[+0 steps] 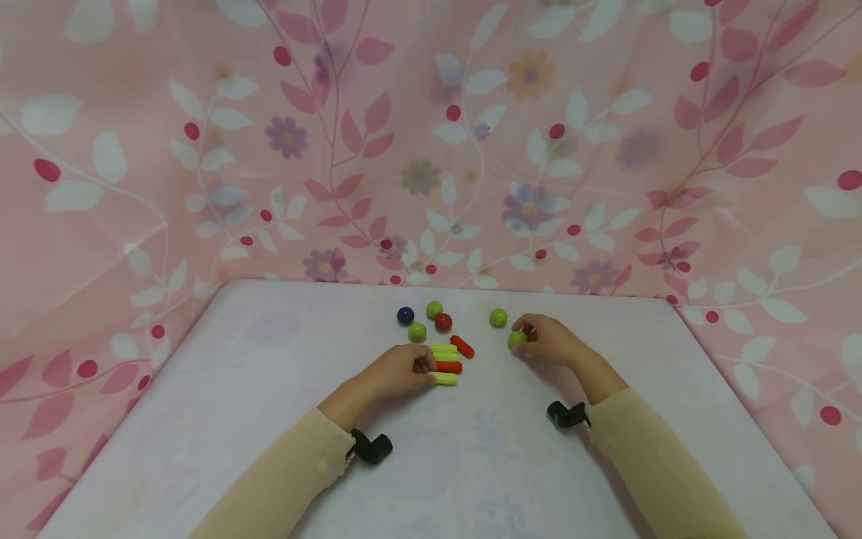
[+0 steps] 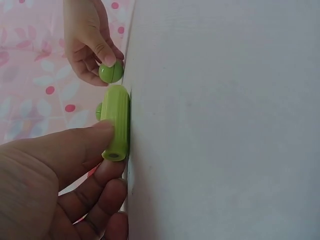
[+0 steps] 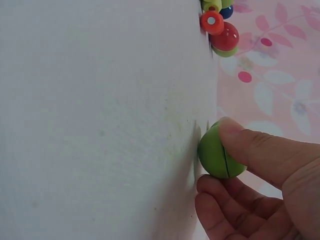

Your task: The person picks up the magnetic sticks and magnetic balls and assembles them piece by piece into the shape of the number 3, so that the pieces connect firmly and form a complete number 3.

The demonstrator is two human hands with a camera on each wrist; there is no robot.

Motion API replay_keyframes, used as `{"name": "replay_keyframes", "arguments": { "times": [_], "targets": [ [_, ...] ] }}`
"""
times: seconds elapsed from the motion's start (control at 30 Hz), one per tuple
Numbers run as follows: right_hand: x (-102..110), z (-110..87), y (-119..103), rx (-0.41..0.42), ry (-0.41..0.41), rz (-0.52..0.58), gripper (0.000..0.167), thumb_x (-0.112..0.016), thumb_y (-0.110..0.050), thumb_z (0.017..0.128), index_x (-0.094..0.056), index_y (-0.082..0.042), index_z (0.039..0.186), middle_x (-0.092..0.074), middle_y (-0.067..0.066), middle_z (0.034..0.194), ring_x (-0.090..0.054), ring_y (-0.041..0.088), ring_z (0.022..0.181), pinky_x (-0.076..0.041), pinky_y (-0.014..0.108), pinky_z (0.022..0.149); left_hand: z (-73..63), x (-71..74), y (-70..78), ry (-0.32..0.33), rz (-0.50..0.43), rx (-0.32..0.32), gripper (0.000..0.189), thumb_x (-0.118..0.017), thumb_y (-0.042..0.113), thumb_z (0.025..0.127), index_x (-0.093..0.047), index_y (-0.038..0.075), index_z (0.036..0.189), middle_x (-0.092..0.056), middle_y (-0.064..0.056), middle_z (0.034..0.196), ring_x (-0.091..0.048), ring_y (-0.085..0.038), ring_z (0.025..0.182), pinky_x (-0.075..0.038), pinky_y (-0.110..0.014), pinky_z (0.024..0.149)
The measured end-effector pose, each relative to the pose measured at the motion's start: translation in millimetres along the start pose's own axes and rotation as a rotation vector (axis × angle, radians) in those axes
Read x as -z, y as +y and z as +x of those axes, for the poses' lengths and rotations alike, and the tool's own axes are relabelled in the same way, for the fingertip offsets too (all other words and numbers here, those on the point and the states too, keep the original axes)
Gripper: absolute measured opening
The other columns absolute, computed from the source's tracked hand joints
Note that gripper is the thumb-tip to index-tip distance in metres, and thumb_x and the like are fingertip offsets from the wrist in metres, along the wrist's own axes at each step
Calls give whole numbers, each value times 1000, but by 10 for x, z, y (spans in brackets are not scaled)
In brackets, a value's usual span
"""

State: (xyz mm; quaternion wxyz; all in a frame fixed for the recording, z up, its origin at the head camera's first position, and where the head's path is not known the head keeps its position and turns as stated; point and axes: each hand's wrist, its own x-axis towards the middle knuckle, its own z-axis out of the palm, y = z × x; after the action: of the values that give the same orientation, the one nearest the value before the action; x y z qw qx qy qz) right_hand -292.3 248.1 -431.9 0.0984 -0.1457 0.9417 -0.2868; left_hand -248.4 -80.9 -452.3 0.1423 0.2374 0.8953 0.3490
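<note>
My left hand (image 1: 402,370) is at the left end of a short row of ridged sticks. Its thumb and fingertips pinch the nearest one, a light green stick (image 2: 116,122) with a hole in its end. Behind it in the row lie a red stick (image 1: 450,367) and more light green sticks (image 1: 444,349). Off to the right, my right hand (image 1: 548,340) pinches a green ball (image 3: 220,152) between thumb and fingers, low over the table. A grooved line runs across that ball. Another green ball (image 1: 498,317) sits just behind it.
A loose red stick (image 1: 462,346) lies at a slant behind the row. Farther back are a dark blue ball (image 1: 405,315), a red ball (image 1: 443,322) and two green balls, one at the front (image 1: 417,332). The white table (image 1: 512,464) ends at a floral pink curtain (image 1: 417,150).
</note>
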Motion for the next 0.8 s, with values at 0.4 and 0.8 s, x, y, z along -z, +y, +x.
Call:
{"name": "replay_keyframes", "arguments": {
  "times": [0.4, 0.8],
  "targets": [
    [-35, -173, -21, 27, -38, 65, 32, -82, -22, 85, -64, -11, 109, -61, 4, 98, -58, 21, 87, -48, 37, 80, -35, -11, 10, 1, 57, -35, 7, -75, 20, 92, -71, 18, 98, -63, 10, 86, -56, -12, 85, -49, -31, 82],
    [-73, -366, -126, 74, -46, 125, 32, -84, -23, 83, -65, -12, 107, -60, 2, 95, -56, 20, 86, -49, 35, 78, -79, -17, 66, 31, 37, -28, 9, -72, 25, 93, -71, 19, 100, -63, 10, 88, -57, -11, 84, -49, -29, 79]
  ]
}}
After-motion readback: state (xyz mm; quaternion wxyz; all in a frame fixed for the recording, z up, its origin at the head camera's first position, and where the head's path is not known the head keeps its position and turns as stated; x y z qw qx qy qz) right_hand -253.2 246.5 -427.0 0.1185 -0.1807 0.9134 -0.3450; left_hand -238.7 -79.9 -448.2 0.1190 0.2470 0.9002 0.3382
